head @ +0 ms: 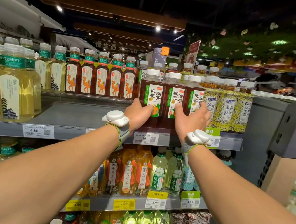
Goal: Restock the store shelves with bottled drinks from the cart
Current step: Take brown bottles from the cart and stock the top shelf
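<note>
Shelf edge: The row of dark tea bottles (163, 121) stood right at the front lip of the top shelf (84, 115), just above the 5.99 price tag (143, 137).
Open room: To the row's left you had a bare stretch of grey shelf reaching to the pale green tea bottles (9, 86) at the front. The camel-label bottles (99, 83) stood behind that gap, at the back.
Tight side: On the right, the yellow-flowered bottles (225, 108) stood just beside the row. Past them rose a grey end panel (262, 133).
Left hand: Your left hand (139, 114) held the left dark tea bottle (149, 90). The thumb lay across the lower label, and the other fingers had gone round its left side, out of view.
Right hand: Your right hand (192, 120) rested against the middle dark tea bottle (175, 95) and the right dark tea bottle (194, 96). Its fingers (204, 111) were spread apart and fairly straight, the thumb was on the middle label, and it was clamped on neither bottle.
Contents: All three held dark reddish-brown liquid up near the neck, under white caps.
Wrists: Each wrist carried a white tracker, the left tracker (116, 118) and the right tracker (199, 136), on a grey band.
Lower shelves: Amber bottles (128, 168) and pale bottles (159, 171) stood packed together on the shelf below, with yellow price tags (123, 204) along the edge under them.
Room: Above you was a dark ceiling with spotlights (59, 8), and flowered foliage (261, 40) hung at the upper right.
</note>
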